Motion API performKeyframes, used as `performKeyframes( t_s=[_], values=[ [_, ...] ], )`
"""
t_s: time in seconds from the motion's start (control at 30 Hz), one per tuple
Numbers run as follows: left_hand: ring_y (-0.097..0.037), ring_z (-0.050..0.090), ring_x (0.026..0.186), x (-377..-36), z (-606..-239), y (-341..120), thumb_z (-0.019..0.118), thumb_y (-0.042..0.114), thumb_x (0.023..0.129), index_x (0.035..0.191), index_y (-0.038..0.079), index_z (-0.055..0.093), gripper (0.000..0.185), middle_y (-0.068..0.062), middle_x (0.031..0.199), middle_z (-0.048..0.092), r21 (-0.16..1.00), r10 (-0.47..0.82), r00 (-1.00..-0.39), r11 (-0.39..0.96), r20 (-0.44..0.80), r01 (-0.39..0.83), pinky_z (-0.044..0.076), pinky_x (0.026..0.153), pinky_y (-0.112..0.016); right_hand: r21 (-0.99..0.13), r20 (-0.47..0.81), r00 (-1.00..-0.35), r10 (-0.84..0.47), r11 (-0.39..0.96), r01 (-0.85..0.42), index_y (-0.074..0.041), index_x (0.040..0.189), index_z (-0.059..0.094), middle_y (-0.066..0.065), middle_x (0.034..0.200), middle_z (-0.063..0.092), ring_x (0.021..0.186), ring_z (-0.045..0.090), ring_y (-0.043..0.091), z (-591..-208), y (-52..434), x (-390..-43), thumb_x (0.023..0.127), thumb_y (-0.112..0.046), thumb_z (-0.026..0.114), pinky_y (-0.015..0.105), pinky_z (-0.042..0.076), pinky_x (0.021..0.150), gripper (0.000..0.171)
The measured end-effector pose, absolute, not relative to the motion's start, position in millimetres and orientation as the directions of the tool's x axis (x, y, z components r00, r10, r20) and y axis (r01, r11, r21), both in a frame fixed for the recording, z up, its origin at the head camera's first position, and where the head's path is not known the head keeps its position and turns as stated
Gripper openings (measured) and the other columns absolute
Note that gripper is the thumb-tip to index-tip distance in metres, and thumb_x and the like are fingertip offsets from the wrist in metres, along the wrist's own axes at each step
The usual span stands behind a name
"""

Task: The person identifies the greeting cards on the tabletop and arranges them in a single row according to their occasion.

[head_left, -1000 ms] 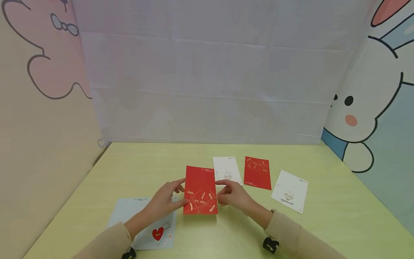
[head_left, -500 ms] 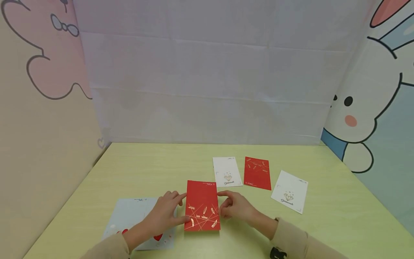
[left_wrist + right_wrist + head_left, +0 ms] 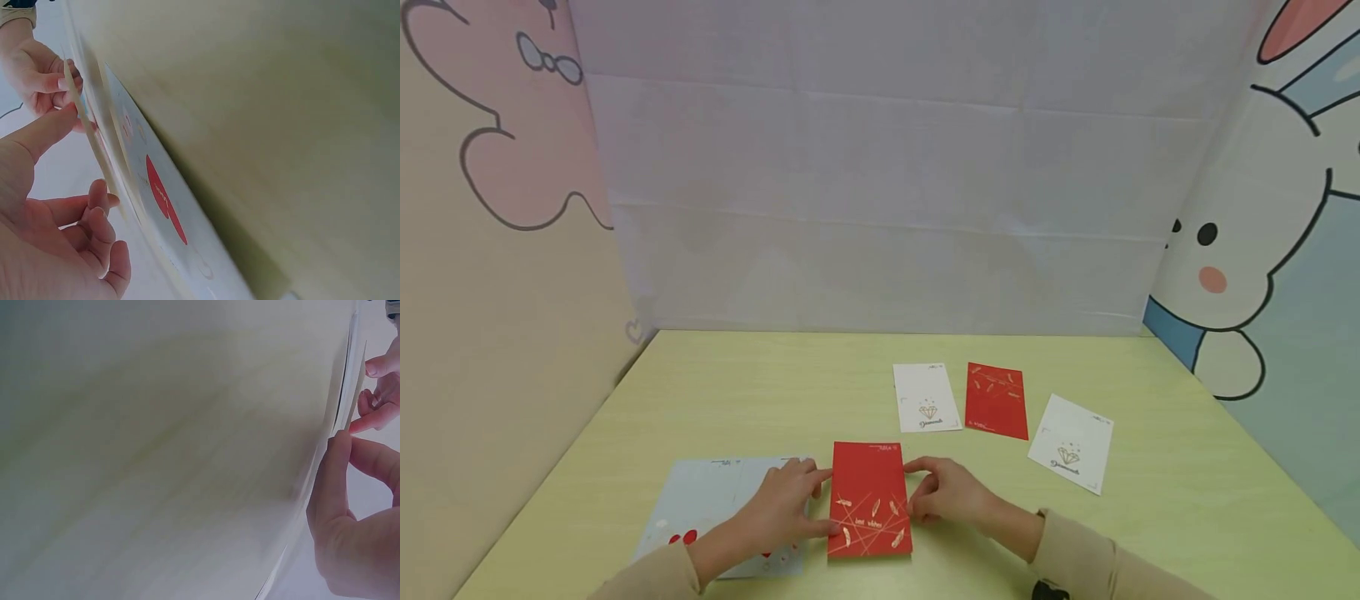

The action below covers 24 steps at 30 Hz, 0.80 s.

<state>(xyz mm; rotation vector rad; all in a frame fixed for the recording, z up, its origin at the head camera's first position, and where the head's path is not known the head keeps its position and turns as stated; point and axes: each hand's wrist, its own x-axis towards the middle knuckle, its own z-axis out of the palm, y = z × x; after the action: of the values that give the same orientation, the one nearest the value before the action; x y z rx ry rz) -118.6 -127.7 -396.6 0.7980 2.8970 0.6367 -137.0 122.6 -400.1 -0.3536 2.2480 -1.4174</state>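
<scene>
A red card [image 3: 868, 485] with gold feathers and the words "best wishes" is held low over the near middle of the table. My left hand [image 3: 775, 507] grips its left edge, the thumb lying on the front near the lower corner. At the right edge my right hand [image 3: 953, 493] pinches the card between fingers and thumb. Both wrist views show the card nearly edge-on. Partly under my left forearm lies a pale blue sheet [image 3: 703, 487] with red hearts; the left wrist view shows one red heart [image 3: 164, 197] on it.
Farther back on the yellow-green table [image 3: 760, 383] lie a white diamond card [image 3: 925, 392], a smaller-looking red card [image 3: 997, 404] and another white diamond card [image 3: 1075, 437]. A white cloth [image 3: 880, 208] hangs behind the table, with cartoon-printed walls at both sides.
Both hands have brought the red card down and nearer to me. It no longer overlaps the left white card in the head view. The cards lying on the table have stayed put.
</scene>
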Motion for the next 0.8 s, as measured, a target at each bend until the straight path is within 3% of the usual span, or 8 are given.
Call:
performKeyframes(
  t_s=[0.23,0.57,0.8],
  values=[
    [-0.009,0.036,0.070,-118.9,-398.3,-126.4,0.072,0.047,0.065,0.106,0.004,0.060,0.061,0.010,0.071,0.039,0.391,0.490,-0.871,0.809,-0.036,0.438,0.028,0.058,-0.030,-0.888,-0.279,-0.854,-0.440,0.456,0.056,0.003,0.116,0.049,0.005,0.070,0.059,0.060,0.057,0.017,-400.8,120.9,-134.3,0.077,-0.005,0.066,0.029,0.049,0.057,0.043],
    [-0.009,0.035,0.067,-119.2,-401.3,-127.1,0.072,0.047,0.065,0.105,0.003,0.060,0.061,0.010,0.070,0.038,0.348,0.503,-0.863,0.818,-0.046,0.458,0.026,0.059,-0.030,-0.886,-0.295,-0.841,-0.454,0.459,0.063,0.004,0.117,0.048,0.005,0.070,0.059,0.059,0.059,0.017,-401.1,119.2,-134.4,0.076,-0.003,0.066,0.027,0.050,0.057,0.045],
    [-0.011,0.037,0.070,-117.1,-401.3,-125.4,0.072,0.049,0.064,0.107,0.003,0.060,0.065,0.009,0.077,0.044,0.269,0.503,-0.863,0.837,-0.039,0.476,0.028,0.061,-0.033,-0.875,-0.299,-0.852,-0.430,0.480,0.065,0.003,0.117,0.049,0.006,0.069,0.058,0.059,0.058,0.018,-399.3,116.2,-131.5,0.075,-0.002,0.067,0.029,0.049,0.057,0.045]
  ],
)
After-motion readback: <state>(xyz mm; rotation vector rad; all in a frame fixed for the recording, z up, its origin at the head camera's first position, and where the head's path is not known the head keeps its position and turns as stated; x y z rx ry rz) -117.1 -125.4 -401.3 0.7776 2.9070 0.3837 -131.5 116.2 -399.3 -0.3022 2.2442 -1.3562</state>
